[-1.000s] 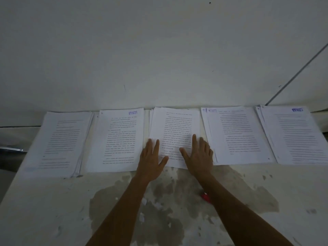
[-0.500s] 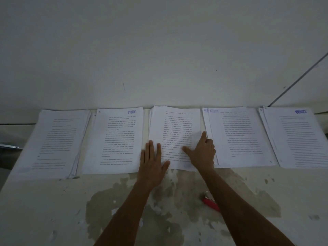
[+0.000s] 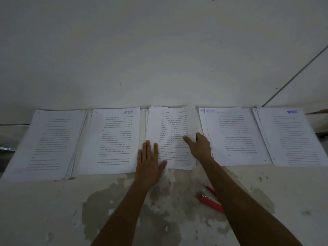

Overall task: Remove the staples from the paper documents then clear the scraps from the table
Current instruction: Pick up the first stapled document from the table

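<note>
Several printed paper documents lie in a row along the table's far edge. My left hand [image 3: 149, 162] rests flat, fingers apart, on the lower left corner of the middle document [image 3: 170, 125]. My right hand [image 3: 199, 147] is at that document's right edge, thumb on top of the page and fingers curled at the edge, which lifts slightly. A red stapler-like tool [image 3: 210, 201] lies on the table, partly hidden under my right forearm. No staple is visible.
Two stacks lie to the left [image 3: 49, 142] [image 3: 115, 139] and two to the right [image 3: 234, 135] [image 3: 291, 135], close together. The white wall [image 3: 159, 50] rises right behind them. The stained tabletop [image 3: 53, 210] shows small pale flecks, scraps or chipped paint.
My right hand left its flat rest on the page and moved to the document's right edge, fingers curling there. My left hand stayed flat on the lower left corner.
</note>
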The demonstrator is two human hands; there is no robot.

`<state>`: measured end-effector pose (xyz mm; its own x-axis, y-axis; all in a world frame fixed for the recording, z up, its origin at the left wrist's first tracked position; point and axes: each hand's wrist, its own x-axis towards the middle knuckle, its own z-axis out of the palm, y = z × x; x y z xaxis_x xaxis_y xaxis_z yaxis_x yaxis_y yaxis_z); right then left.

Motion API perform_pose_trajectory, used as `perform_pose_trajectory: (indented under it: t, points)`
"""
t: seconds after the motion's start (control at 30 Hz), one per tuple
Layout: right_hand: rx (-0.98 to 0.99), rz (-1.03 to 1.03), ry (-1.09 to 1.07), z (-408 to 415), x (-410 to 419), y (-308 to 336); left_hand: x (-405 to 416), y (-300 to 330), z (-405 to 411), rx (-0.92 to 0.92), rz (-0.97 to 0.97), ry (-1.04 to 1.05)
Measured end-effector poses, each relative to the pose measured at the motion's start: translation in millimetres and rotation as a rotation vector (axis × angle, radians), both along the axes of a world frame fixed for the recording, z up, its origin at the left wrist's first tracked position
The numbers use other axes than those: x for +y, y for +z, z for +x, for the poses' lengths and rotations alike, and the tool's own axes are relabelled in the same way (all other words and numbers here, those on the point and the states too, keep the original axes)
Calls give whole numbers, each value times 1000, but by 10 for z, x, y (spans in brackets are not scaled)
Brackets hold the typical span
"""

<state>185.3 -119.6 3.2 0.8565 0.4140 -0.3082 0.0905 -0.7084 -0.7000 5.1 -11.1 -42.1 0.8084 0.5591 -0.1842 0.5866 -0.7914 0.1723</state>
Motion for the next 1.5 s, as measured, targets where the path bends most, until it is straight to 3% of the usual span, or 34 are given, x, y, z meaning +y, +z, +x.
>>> perform_pose_trajectory:
  t: [0.2,0.4,0.63,0.83,1.2,1.5]
  points:
    - [156,291,-8,-147,-7,6,25,35,-4,-56,-76,6]
    - [302,496,23,-116,-214,53,203,321,147,-488,-440,397]
    - [386,569,98,-34,-361,186,559,703,395,-630,-868,538]
    - [351,617,90,69,-304,434,585,926,411,-739,-873,407]
    - [132,728,63,85,-49,910,585,1277,378,-900,-863,385]
    - [75,678,60,-210,-134,547,328,999,154,-898,-761,377]
